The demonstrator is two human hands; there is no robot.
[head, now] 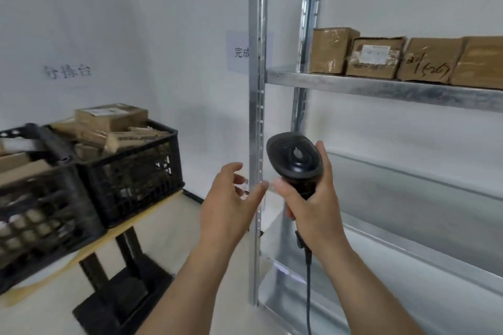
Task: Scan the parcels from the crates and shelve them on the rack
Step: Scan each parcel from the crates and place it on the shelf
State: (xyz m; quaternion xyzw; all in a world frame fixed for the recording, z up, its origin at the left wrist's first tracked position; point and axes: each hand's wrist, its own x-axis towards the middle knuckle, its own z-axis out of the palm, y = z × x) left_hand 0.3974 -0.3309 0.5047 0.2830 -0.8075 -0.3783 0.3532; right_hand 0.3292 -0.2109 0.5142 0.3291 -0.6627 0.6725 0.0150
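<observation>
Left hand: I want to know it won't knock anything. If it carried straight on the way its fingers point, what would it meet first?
Probably the rack's front upright post: the left hand is open, fingertips angled up and right toward it. Depth is unclear, so it may pass in front.

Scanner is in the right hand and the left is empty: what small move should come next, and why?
Probably reach the left hand, open and holding nothing, to the top parcel in the right-hand crate. The right hand already grips the scanner.

White walls [168, 8], paper wall signs [66, 72], pale floor [177, 228], black-legged table [128, 247]
</observation>
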